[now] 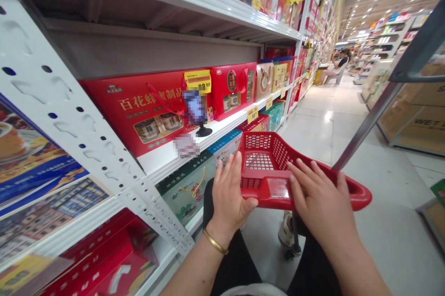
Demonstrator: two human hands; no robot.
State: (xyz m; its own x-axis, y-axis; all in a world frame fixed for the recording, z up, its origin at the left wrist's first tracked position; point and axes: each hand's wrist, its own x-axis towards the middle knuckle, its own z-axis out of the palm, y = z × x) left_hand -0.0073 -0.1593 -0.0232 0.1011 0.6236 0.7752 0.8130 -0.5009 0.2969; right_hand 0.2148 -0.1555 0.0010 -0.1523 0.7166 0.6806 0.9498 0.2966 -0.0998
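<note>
A red plastic shopping basket on wheels stands close in front of my knees, with nothing visible in its perforated tray. My left hand is at its left near corner, fingers stretched upward and thumb pointing inward; a gold bangle circles that wrist. On the near right rim lies my right hand, palm down with its fingers spread. Neither hand is wrapped around anything. To the left, a phone-like device, partly pixelated, sits on a black stand on the white shelf.
Red gift boxes line the shelf, with green boxes lower down. A perforated white upright is close at left. The basket's grey pole rises at right. Farther along the aisle, a person sits on a chair.
</note>
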